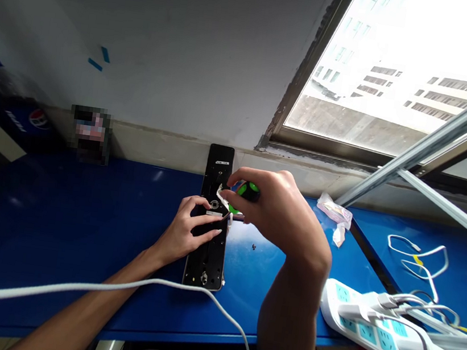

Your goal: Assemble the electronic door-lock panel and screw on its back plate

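A long black panel [208, 252] lies lengthwise on the blue table, with small screws, a round fitting and white labels on it. My left hand [187, 225] rests on the panel's middle, its fingers spread apart across the surface. My right hand [256, 198] is closed round a green and black screwdriver [239, 199] at the panel's right edge. The tool's shaft points down and left towards the fingers of my left hand; where its tip touches is too small to tell. A scrap of white material [222, 196] shows by my right fingertips.
Small dark screws [254, 246] lie right of the panel. A white power strip [364, 324] with plugs and cables stands at the right. A white cable [72, 286] crosses in front. Plastic wrapping [334, 210] lies near the wall.
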`<state>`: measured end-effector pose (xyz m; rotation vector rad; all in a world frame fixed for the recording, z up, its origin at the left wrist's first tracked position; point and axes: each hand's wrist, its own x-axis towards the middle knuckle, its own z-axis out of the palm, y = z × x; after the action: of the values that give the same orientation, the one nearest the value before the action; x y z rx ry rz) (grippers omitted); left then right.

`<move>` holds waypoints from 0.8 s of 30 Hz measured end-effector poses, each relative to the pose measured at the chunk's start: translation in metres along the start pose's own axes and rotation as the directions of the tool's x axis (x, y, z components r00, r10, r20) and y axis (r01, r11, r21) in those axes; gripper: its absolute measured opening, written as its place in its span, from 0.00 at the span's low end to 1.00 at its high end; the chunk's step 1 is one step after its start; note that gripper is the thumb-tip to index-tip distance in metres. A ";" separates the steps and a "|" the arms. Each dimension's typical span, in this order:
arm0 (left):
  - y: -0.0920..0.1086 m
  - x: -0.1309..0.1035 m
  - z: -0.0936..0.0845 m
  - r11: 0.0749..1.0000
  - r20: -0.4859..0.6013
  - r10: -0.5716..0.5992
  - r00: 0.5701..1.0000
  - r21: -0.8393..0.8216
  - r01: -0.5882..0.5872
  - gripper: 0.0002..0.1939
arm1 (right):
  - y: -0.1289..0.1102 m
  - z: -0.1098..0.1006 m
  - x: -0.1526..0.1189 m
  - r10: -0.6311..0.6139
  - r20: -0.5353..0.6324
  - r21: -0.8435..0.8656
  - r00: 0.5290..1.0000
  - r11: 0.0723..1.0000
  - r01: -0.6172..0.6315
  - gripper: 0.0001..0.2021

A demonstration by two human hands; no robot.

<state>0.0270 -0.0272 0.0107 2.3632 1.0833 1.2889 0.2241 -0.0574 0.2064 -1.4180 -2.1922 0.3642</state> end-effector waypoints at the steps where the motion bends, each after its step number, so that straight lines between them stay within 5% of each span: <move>1: 0.000 0.000 0.000 1.000 0.000 0.000 1.000 0.000 0.000 0.13 | -0.001 0.002 0.001 0.008 -0.013 0.000 1.000 1.000 -0.008 0.05; 8: -0.001 -0.001 0.002 1.000 0.001 0.002 1.000 -0.002 -0.002 0.12 | -0.013 0.014 0.012 0.184 -0.194 -0.092 0.964 0.975 -0.204 0.25; 13: 0.001 -0.001 0.000 1.000 0.003 -0.005 1.000 -0.004 0.005 0.12 | -0.009 0.007 0.002 -0.022 -0.006 -0.013 1.000 1.000 0.022 0.07; 16: 0.002 0.000 -0.001 1.000 0.015 -0.018 1.000 0.002 0.018 0.12 | -0.006 -0.002 -0.007 -0.085 0.086 -0.023 0.993 0.996 0.088 0.17; 24: 0.001 0.000 0.000 1.000 0.007 -0.010 1.000 0.001 0.010 0.13 | -0.001 -0.005 -0.006 0.000 -0.017 -0.118 1.000 0.993 -0.002 0.05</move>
<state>0.0272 -0.0275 0.0112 2.3576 1.0926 1.2762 0.2282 -0.0635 0.2099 -1.4785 -2.2315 0.2247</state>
